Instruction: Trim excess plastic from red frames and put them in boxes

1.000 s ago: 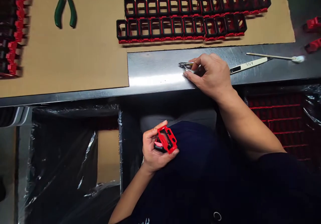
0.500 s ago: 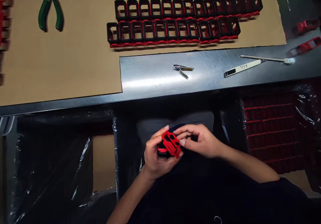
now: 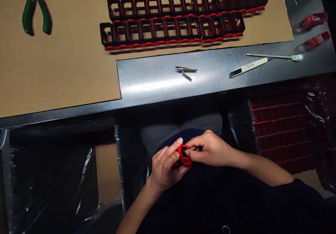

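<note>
Low in front of my body, my left hand (image 3: 168,162) is wrapped round a small red and black plastic housing (image 3: 187,161), a hollow frame with one end facing up. My right hand (image 3: 207,149) pinches at the right rim of that opening with thumb and forefinger. Whether a small loose piece sits between those fingertips is hidden. On the table beyond lie two rows of similar black and red housings (image 3: 160,31), standing on cardboard (image 3: 68,69).
Small nippers (image 3: 186,71), a white knife-like tool marked A55 (image 3: 248,67) and a cotton swab (image 3: 273,56) lie on the metal table (image 3: 147,78). Green-handled pliers (image 3: 47,20) are at upper left. Plastic-lined boxes flank me; the right one holds rows of red parts (image 3: 280,132).
The housing has turned in my left hand, so its open end now faces up. My right fingers have closed in on its rim. The view has shifted slightly.
</note>
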The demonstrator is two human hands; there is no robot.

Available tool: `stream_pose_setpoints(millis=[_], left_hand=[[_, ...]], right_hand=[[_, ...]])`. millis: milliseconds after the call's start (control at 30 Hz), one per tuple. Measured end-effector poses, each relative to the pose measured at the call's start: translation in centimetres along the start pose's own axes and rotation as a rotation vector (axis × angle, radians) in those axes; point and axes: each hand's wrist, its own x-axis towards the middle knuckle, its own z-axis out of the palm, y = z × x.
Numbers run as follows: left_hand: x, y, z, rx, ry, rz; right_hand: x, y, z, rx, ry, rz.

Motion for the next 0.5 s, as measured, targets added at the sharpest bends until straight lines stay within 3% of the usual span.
stream_pose_setpoints(millis=[500], left_hand=[[0.1, 0.1, -0.1, -0.021, -0.028, -0.017]], right_hand=[[-0.2, -0.3, -1.7, -0.053, -0.117, -0.148]])
